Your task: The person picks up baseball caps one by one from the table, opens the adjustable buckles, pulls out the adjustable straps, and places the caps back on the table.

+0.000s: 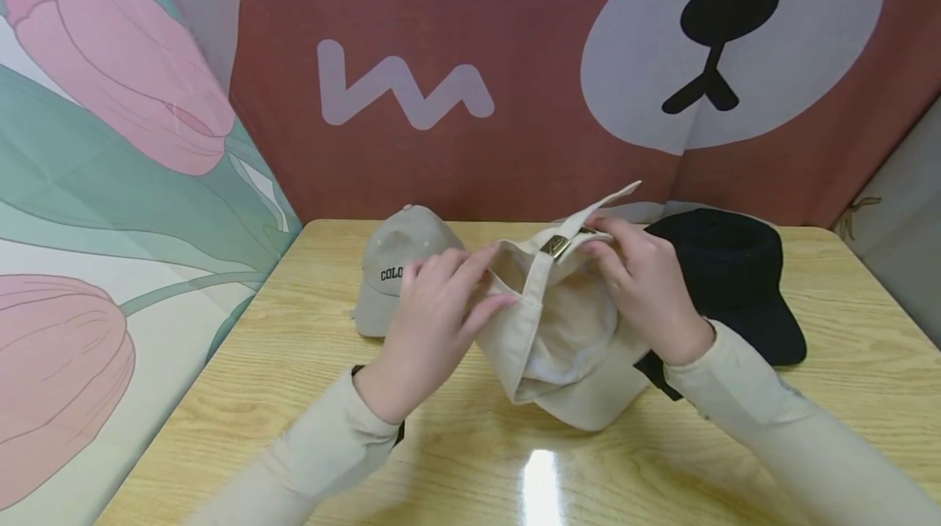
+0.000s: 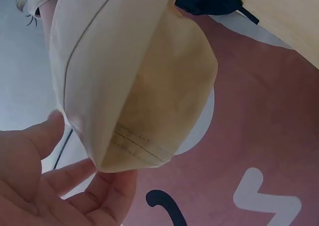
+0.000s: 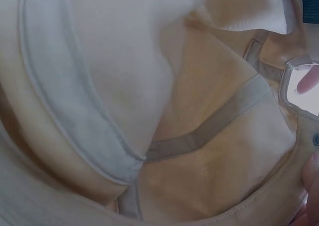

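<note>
A beige cap [image 1: 573, 338] is held above the table in the head view, its inside and back strap showing, brim low. A metal buckle [image 1: 555, 246] sits on the strap, whose loose end points up and right. My left hand [image 1: 434, 322] pinches the cap's back edge at the left of the strap opening. With thumb and fingers my right hand [image 1: 650, 285] pinches the edge right of the buckle. The left wrist view shows the left hand [image 2: 75, 181] at the cap's edge [image 2: 99, 76]. Seams inside the cap [image 3: 214, 121] fill the right wrist view.
A grey cap with dark lettering [image 1: 400, 248] stands behind my left hand on the wooden table [image 1: 243, 395]. Behind my right hand lies a black hat [image 1: 735, 281]. A printed cloth [image 1: 412, 175] hangs along the table's back edge.
</note>
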The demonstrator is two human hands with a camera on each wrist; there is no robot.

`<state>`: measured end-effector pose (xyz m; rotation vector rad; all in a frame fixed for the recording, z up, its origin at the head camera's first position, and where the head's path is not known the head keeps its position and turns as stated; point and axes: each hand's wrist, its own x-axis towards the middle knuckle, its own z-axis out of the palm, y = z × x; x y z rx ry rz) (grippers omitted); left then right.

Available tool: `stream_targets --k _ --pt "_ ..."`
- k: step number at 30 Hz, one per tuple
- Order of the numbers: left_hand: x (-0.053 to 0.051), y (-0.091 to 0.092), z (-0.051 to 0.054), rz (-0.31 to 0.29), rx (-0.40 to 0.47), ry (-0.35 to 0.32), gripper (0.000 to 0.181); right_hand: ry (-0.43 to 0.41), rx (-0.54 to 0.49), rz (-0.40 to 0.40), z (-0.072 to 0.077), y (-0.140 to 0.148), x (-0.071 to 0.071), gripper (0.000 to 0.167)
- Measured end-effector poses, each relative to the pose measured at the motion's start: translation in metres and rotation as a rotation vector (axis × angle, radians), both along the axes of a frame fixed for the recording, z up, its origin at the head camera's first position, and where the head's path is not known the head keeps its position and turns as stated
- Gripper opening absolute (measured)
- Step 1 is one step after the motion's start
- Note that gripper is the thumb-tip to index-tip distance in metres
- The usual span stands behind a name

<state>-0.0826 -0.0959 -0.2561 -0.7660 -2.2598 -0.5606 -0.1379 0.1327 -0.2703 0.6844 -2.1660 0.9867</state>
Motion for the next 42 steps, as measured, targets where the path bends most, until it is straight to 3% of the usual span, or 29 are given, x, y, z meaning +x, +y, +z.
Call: stream_targets --k 8,16,25,29,33,42 --pt "-0.004 0.001 0.006 0.016 -0.092 0.074 0.049 0.012 0.002 0.007 -0.002 -0.001 0.001 0.074" --pt "-0.008 0.007 0.013 -0.065 -0.113 0.151 0.05 0.033 0.007 0.023 -0.003 -0.004 0.002 0.075" --pt "-0.007 0.01 0.017 -0.102 -0.161 0.14 0.051 0.04 0.019 0.039 -0.002 -0.005 0.001 0.075" --pt "-0.007 0.008 0.02 -0.137 -0.17 0.091 0.049 0.037 0.027 0.047 -0.001 -0.005 0.001 0.074" --pt "-0.008 0.003 0.026 -0.186 -0.183 0.033 0.044 0.034 0.042 0.066 -0.001 -0.006 0.002 0.072" --pt "-0.016 -0.003 0.043 -0.289 -0.263 0.025 0.037 0.02 0.071 0.085 -0.001 -0.005 0.003 0.062"
